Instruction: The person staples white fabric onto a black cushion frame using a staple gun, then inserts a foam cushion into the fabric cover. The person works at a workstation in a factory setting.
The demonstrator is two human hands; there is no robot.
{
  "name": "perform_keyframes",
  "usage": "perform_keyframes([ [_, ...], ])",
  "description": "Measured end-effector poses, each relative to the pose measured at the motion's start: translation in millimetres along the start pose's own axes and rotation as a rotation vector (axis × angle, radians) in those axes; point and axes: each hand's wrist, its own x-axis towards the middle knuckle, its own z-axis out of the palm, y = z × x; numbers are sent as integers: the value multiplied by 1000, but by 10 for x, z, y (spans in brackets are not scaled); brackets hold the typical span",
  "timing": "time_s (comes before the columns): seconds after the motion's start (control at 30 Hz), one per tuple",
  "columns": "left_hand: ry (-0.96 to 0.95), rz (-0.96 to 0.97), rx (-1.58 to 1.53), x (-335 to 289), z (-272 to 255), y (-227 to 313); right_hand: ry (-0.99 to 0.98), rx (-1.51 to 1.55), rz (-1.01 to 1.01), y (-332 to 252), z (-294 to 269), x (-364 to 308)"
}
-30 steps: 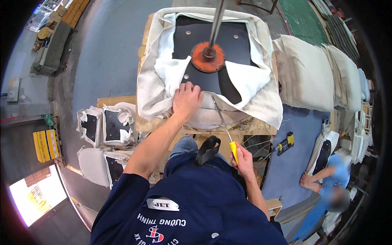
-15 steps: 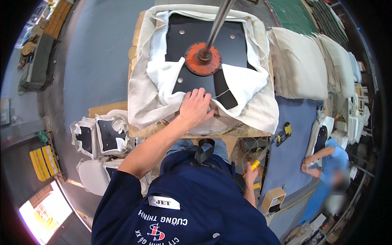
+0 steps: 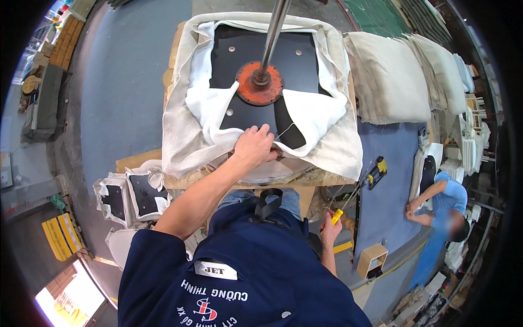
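A seat cushion lies underside up, with a black board point(image 3: 299, 60) inside white lining point(image 3: 318, 111) and a beige fabric cover point(image 3: 182, 131). An orange-red round press foot point(image 3: 248, 90) on a metal rod bears down on the board. My left hand point(image 3: 254, 147) is closed on the cover's near edge, its fingertips partly hidden in the folds. A thin pale cord point(image 3: 284, 131) runs over the board beside it. Low to the right, away from the cushion, my right hand point(image 3: 330, 231) grips a yellow-handled tool point(image 3: 337, 216); its exact kind is unclear.
The cushion rests on a wooden bench point(image 3: 327, 177). On the blue table point(image 3: 376, 212) at right lies a yellow-and-black tool point(image 3: 377, 170). Beige cushions point(image 3: 387, 79) are stacked beyond it. More covered seats point(image 3: 147, 191) stand at left. Another person point(image 3: 449, 201) works at far right.
The cushion and press appear slightly further left as the view shifts. My right hand has risen a little with the yellow-handled tool. My left hand still holds the cover's near edge.
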Motion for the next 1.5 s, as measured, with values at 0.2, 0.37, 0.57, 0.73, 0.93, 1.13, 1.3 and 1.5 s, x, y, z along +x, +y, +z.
perform_keyframes([
  [0.2, -68, 104, -203, -57, 4, -126, -9, 52, -88, -361, 196, 87],
  [0.37, 7, 130, -202, -479, -130, 187, -48, 2, -210, -657, 295, 136],
  [0.57, 404, -227, -449, -782, 42, 251, -121, -160, -300, -965, 149, 137],
  [0.73, 628, -283, -370, -693, 247, 171, -154, -224, -235, -1212, -9, 97],
  [0.93, 729, -203, -152, -801, 312, -261, -153, -324, -313, -1053, -446, 285],
  [1.13, 647, -535, -114, -575, -165, -697, -254, -245, -229, -718, -910, 630],
  [1.3, 596, -451, -75, 308, -420, 167, -305, -265, -214, -546, -1200, 890],
  [1.5, 214, -508, 166, 678, 530, 1320, -325, -410, -396, -867, -1424, 1052],
])
